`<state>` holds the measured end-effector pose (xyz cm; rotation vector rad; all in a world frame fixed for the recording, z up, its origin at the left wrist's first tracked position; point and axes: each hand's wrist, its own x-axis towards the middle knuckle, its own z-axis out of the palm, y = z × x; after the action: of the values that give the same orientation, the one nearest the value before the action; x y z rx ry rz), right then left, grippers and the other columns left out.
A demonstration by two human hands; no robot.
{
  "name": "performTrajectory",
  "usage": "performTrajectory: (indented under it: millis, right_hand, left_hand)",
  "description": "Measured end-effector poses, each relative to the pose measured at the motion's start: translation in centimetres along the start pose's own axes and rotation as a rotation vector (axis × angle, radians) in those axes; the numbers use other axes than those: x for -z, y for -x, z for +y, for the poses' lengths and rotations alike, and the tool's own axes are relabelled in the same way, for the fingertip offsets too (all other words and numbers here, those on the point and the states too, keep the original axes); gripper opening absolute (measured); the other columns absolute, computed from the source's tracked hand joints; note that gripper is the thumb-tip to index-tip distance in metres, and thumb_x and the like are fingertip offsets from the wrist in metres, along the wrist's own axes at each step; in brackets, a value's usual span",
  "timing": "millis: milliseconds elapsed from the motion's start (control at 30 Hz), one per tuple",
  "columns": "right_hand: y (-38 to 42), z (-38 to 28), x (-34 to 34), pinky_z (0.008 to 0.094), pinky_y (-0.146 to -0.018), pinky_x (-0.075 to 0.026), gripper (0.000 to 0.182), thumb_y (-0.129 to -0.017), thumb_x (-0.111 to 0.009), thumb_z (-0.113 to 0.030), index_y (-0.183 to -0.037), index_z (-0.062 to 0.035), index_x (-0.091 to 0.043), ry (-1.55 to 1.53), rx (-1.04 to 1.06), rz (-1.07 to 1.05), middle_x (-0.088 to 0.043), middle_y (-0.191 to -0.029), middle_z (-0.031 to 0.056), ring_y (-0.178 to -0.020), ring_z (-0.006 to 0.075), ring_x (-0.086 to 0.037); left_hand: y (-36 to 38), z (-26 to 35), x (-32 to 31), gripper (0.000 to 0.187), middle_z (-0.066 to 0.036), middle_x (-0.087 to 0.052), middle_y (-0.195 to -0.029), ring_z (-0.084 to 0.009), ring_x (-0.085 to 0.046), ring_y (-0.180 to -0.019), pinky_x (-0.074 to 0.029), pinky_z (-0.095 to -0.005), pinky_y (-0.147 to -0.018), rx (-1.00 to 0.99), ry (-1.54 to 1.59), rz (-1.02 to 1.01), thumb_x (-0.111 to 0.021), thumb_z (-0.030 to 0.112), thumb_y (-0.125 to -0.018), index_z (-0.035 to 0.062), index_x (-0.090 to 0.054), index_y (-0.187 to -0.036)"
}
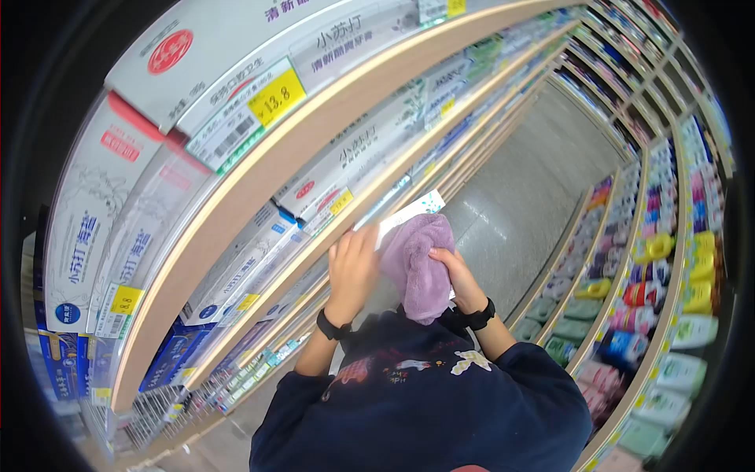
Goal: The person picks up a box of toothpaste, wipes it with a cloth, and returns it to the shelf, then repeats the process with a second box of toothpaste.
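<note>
A purple plush cloth (421, 267) is bunched in my right hand (462, 277), whose thumb presses on its front. Behind the cloth a white box (412, 214) with a blue-green leafy print sticks out, slanting up to the right. Its lower part is hidden by the cloth. My left hand (354, 263), a little smeared by motion, is closed round the near end of this box, just left of the cloth. Both hands are in front of my chest, close to the shelf edge. Each wrist wears a black band.
On the left, shelves (311, 98) with wooden edges hold toothpaste boxes (342, 161) and yellow price tags (277, 97). A grey floor aisle (511, 197) runs ahead. Along the right, another shelf unit carries bottles and colourful packs (641, 291).
</note>
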<state>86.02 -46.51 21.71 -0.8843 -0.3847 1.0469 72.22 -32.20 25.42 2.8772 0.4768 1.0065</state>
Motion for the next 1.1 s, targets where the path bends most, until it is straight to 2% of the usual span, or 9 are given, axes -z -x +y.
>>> performTrajectory:
  millis: [200, 267, 433, 600, 800, 867, 1100]
  right_hand:
    - [-4.5, -3.4, 1.7, 0.0292, -0.092, -0.044, 0.046, -0.087, -0.059, -0.017, -0.128, 0.0009, -0.047, 0.023, -0.150, -0.212, -0.057, -0.118, 0.0092, -0.107, 0.0167, -0.055]
    - [-5.5, -3.7, 2.2, 0.0292, -0.093, -0.044, 0.044, -0.087, -0.057, -0.014, -0.127, 0.0008, -0.047, 0.020, -0.179, -0.269, -0.057, -0.120, 0.0091, -0.109, 0.0164, -0.055]
    - [-7.3, -4.9, 2.3, 0.0292, -0.095, -0.043, 0.043, -0.087, -0.058, -0.011, -0.127, 0.0006, -0.048, -0.015, -0.283, -0.403, -0.057, -0.120, 0.0083, -0.110, 0.0158, -0.054]
    - [-8.3, -6.1, 2.8, 0.0289, -0.095, -0.043, 0.043, -0.087, -0.058, -0.009, -0.127, 0.0004, -0.048, -0.028, -0.323, -0.426, -0.057, -0.120, 0.0083, -0.110, 0.0156, -0.054]
    - [-9.1, -5.7, 3.4, 0.0289, -0.094, -0.044, 0.044, -0.087, -0.059, -0.010, -0.128, 0.0002, -0.048, -0.065, -0.334, -0.404, -0.057, -0.120, 0.0084, -0.110, 0.0159, -0.055]
    - [-9.2, -5.4, 3.4, 0.0289, -0.095, -0.044, 0.044, -0.087, -0.059, -0.010, -0.128, 0.0003, -0.047, -0.075, -0.334, -0.414, -0.057, -0.120, 0.0085, -0.110, 0.0159, -0.055]
    - [-8.7, -5.1, 3.1, 0.0285, -0.094, -0.044, 0.045, -0.086, -0.061, -0.010, -0.128, 0.0008, -0.048, -0.072, -0.283, -0.428, -0.057, -0.120, 0.0087, -0.110, 0.0157, -0.055]
  left_hand:
    - [-0.9, 1.1, -1.0, 0.050, -0.011, -0.055, -0.118, -0.0299, -0.050, -0.111, -0.034, -0.0395, -0.095, 0.191, -0.096, -0.010, -0.064, -0.002, -0.071, 0.0018, -0.054, -0.120]
    - [-0.4, 0.8, -2.0, 0.054, -0.009, -0.055, -0.120, -0.0254, -0.050, -0.111, -0.033, -0.0399, -0.095, 0.226, -0.214, 0.018, -0.065, 0.003, -0.071, 0.0033, -0.052, -0.123]
    - [-0.4, 0.8, -2.6, 0.053, -0.007, -0.055, -0.123, -0.0212, -0.051, -0.112, -0.030, -0.0411, -0.097, 0.262, -0.353, -0.022, -0.064, 0.004, -0.074, 0.0060, -0.052, -0.125]
    - [-1.1, 0.5, -3.5, 0.050, -0.006, -0.056, -0.123, -0.0200, -0.052, -0.111, -0.032, -0.0408, -0.094, 0.298, -0.425, -0.069, -0.063, 0.006, -0.076, 0.0084, -0.053, -0.125]
    - [-1.9, 0.3, -4.1, 0.043, -0.009, -0.060, -0.113, -0.0250, -0.056, -0.103, -0.037, -0.0386, -0.087, 0.292, -0.407, -0.062, -0.062, 0.007, -0.079, 0.0084, -0.055, -0.121]
    - [-1.7, -0.4, -4.4, 0.040, -0.011, -0.061, -0.109, -0.0284, -0.057, -0.099, -0.039, -0.0388, -0.086, 0.229, -0.373, -0.001, -0.061, 0.006, -0.079, 0.0073, -0.055, -0.119]
    - [-1.8, -0.3, -4.2, 0.040, -0.013, -0.061, -0.107, -0.0308, -0.056, -0.100, -0.040, -0.0399, -0.086, 0.274, -0.295, -0.030, -0.061, 0.005, -0.078, 0.0059, -0.055, -0.118]
